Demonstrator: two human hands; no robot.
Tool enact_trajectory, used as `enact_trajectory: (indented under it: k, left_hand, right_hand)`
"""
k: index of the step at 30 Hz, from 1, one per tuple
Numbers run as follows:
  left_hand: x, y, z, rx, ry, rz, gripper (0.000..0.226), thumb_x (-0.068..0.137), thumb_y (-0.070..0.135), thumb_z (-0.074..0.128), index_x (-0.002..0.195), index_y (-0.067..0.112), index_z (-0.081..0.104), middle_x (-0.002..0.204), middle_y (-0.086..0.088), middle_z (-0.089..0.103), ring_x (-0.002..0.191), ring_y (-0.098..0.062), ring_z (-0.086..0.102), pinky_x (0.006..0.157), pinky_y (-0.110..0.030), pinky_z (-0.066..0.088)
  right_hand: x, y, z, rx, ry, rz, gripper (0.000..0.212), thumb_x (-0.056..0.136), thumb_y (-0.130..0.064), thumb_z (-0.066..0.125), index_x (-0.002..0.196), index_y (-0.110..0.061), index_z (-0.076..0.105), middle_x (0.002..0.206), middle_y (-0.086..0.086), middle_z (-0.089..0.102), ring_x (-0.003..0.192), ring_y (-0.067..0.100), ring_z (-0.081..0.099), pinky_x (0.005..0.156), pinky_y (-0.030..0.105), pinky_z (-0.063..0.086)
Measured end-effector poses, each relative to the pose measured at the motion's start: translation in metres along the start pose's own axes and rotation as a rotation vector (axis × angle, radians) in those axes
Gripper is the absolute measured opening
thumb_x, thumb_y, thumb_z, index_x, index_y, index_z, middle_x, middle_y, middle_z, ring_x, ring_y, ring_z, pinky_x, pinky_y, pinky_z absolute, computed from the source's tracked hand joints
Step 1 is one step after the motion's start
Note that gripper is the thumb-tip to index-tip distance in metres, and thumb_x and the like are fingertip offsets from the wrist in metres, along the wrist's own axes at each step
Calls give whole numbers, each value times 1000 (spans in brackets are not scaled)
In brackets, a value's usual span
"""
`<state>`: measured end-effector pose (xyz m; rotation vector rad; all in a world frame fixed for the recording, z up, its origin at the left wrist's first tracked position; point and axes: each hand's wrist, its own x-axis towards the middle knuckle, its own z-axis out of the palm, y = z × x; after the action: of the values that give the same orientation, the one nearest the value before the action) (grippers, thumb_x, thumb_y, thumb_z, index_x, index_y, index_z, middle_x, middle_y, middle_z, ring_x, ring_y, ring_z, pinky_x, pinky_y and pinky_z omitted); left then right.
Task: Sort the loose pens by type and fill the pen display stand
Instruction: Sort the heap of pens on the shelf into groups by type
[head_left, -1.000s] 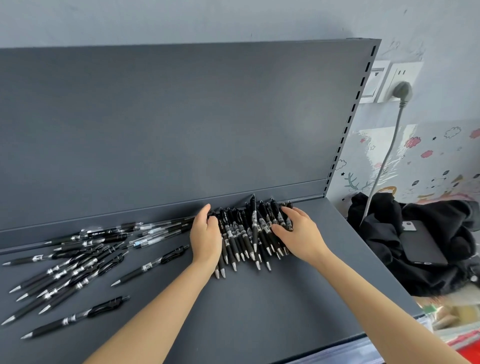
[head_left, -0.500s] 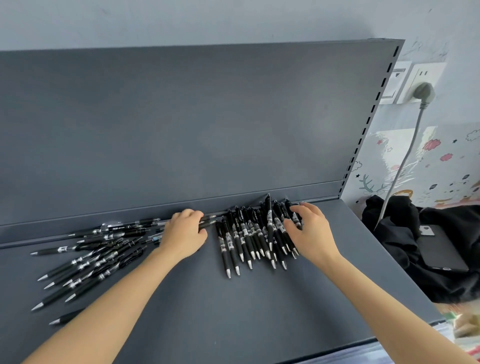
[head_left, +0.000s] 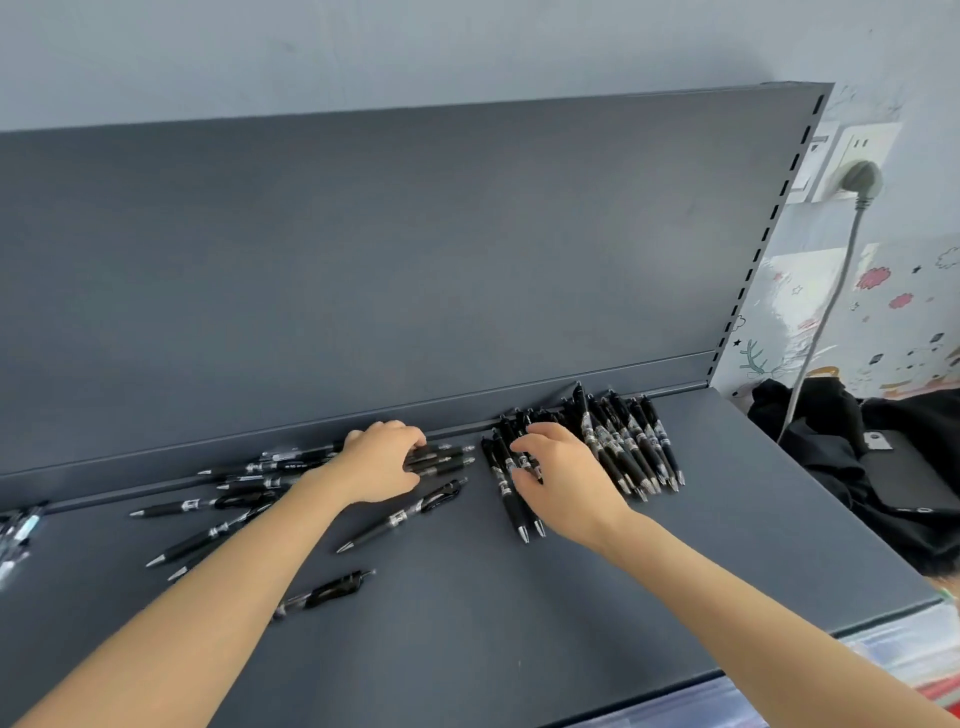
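Now my left hand curls round loose pens; I'd slide them, tips aligned, beside my right hand, spread on the row.

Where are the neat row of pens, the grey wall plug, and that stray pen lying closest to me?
neat row of pens (head_left: 631, 441), head view, on a barrel mid-row.
grey wall plug (head_left: 860, 179), head view, on its round body.
stray pen (head_left: 324, 592), head view, on its barrel's middle.

Shelf matt grey metal; pens glossy black plastic
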<state>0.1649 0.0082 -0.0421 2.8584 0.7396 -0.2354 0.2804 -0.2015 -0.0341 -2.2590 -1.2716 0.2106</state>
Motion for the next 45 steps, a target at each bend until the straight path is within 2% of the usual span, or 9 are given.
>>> enact_trajectory:
  k: [4,11,17,21,24,28,32,34,45]
  left_hand:
    - [-16,-18,-5,-141,-103,116,46,78,16,68,121,26,57,113,9,52,107,-14,54,93,-29,45]
    - [-49,-43,-4,-189,3,181,38,84,12,60,119,27,60,112,13,53,104,-8,51,90,-25,42]
    - [-85,-76,7,-248,248,52,22,92,12,56,111,19,66,110,7,58,101,-11,55,88,-21,40]
    - [-103,-92,11,-246,276,-15,22,93,11,54,110,18,67,109,5,60,103,-11,54,90,-21,41]
    - [-114,-98,15,-254,267,-61,20,92,12,57,108,19,66,107,6,57,100,-11,54,90,-25,45]
    - [-125,-105,20,-251,258,-104,15,89,12,62,101,21,65,101,7,51,91,-9,53,82,-22,45]
    - [-131,-106,21,-255,258,-118,12,90,14,60,99,21,65,100,9,50,92,-10,54,83,-27,48]
    - [-133,-107,22,-266,279,-124,11,91,16,58,98,22,65,99,9,50,90,-10,53,84,-29,48]
    - [-121,-86,15,-255,303,24,14,94,20,52,100,22,64,101,15,50,80,-3,47,79,-27,46]
  right_hand:
    - [5,-16,13,-15,-62,-28,36,94,-17,51,128,-10,57,138,4,48,119,19,52,98,25,40]
    - [8,-47,37,-55,-154,-99,36,95,-16,51,131,-12,55,138,5,50,127,19,46,104,23,36]
    - [20,-72,55,-71,-212,-116,33,96,-17,49,127,-10,58,127,7,59,120,23,52,99,26,38]
    - [37,-87,71,-97,-266,-79,14,96,-18,49,92,-18,62,92,3,63,86,26,44,66,26,37]
    - [45,-95,79,-151,-298,-82,22,95,-19,50,107,-4,60,105,12,65,97,32,55,75,32,45]
    - [55,-100,78,-185,-336,-46,14,90,-19,58,82,-7,57,85,8,60,89,32,54,73,32,46]
    - [59,-97,69,-164,-394,-1,34,85,-25,68,114,-8,61,113,7,63,107,24,56,82,27,44]
    - [59,-94,66,-160,-400,40,37,84,-27,70,114,-6,61,113,8,64,106,23,57,80,27,44]
    - [54,-78,60,23,-349,211,38,76,-22,78,97,7,64,82,16,65,64,18,49,66,27,43]
